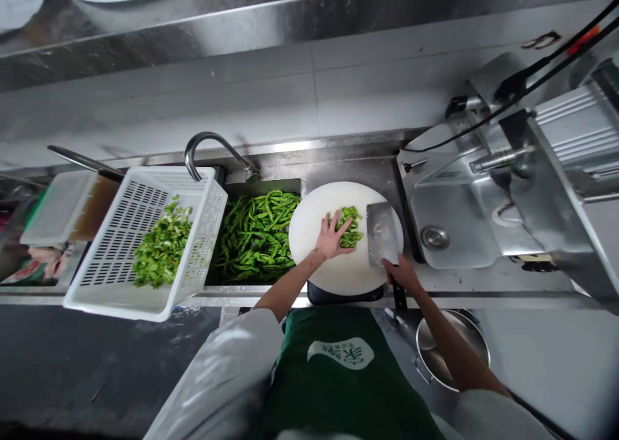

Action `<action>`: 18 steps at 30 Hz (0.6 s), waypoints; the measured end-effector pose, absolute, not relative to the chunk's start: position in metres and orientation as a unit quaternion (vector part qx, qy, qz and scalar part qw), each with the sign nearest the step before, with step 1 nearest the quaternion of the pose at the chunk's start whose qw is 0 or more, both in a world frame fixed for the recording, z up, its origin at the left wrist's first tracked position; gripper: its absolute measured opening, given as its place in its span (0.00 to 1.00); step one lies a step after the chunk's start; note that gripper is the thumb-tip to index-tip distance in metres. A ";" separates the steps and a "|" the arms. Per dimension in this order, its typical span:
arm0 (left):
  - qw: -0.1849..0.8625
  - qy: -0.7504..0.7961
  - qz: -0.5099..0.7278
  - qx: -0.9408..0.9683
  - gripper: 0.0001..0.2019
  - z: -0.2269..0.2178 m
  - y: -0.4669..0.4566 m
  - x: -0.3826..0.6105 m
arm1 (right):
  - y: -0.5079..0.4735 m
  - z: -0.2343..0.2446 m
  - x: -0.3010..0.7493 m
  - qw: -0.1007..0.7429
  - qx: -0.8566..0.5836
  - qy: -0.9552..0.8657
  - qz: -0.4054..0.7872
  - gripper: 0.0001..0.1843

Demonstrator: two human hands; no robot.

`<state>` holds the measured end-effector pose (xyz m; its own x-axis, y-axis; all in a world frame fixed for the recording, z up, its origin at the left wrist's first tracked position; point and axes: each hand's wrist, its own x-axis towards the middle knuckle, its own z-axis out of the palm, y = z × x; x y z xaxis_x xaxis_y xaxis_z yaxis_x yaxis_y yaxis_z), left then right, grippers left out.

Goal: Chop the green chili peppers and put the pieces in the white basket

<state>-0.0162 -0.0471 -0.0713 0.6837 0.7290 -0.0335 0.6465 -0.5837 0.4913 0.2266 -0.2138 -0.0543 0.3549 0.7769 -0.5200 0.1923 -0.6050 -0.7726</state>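
A round white cutting board [322, 273] lies in front of me, with a small heap of chopped green peppers [352, 224] near its middle. My left hand [331, 239] rests at the left side of that heap, its fingers spread and touching the pieces. On the right part of the board is a cleaver [381, 230], its broad blade lying nearly flat, apart from the heap. My right hand [400, 273] is closed round the cleaver at the blade's near end, and part of the handle shows below it.
Left of the board, whole green peppers [264, 233] fill a sink under a curved faucet [213, 137]. A white plastic basket [120, 304] with chopped peppers [164, 246] stands further left. On the right is a metal slicing machine [483, 195]; a steel pot [452, 350] sits below the counter.
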 end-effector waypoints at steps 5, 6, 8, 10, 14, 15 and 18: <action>0.248 0.367 0.096 0.892 0.56 -0.076 -0.019 -0.003 | -0.168 -0.046 0.226 0.291 -0.711 -0.363 0.527 0.23; 0.248 0.363 0.102 0.892 0.56 -0.077 -0.017 -0.002 | -0.162 -0.043 0.225 0.286 -0.703 -0.371 0.535 0.23; 0.254 0.357 0.115 0.892 0.54 -0.079 -0.015 0.001 | -0.153 -0.041 0.221 0.284 -0.684 -0.385 0.551 0.24; 0.264 0.353 0.129 0.889 0.53 -0.080 -0.016 0.005 | -0.147 -0.040 0.214 0.291 -0.669 -0.392 0.560 0.24; 0.275 0.370 0.180 0.869 0.48 -0.082 -0.020 0.012 | -0.144 -0.044 0.187 0.326 -0.667 -0.392 0.543 0.21; 0.277 0.378 0.193 0.862 0.47 -0.082 -0.021 0.013 | -0.145 -0.045 0.178 0.335 -0.671 -0.388 0.536 0.21; 0.278 0.401 0.225 0.844 0.44 -0.083 -0.025 0.013 | -0.148 -0.044 0.151 0.353 -0.681 -0.367 0.526 0.20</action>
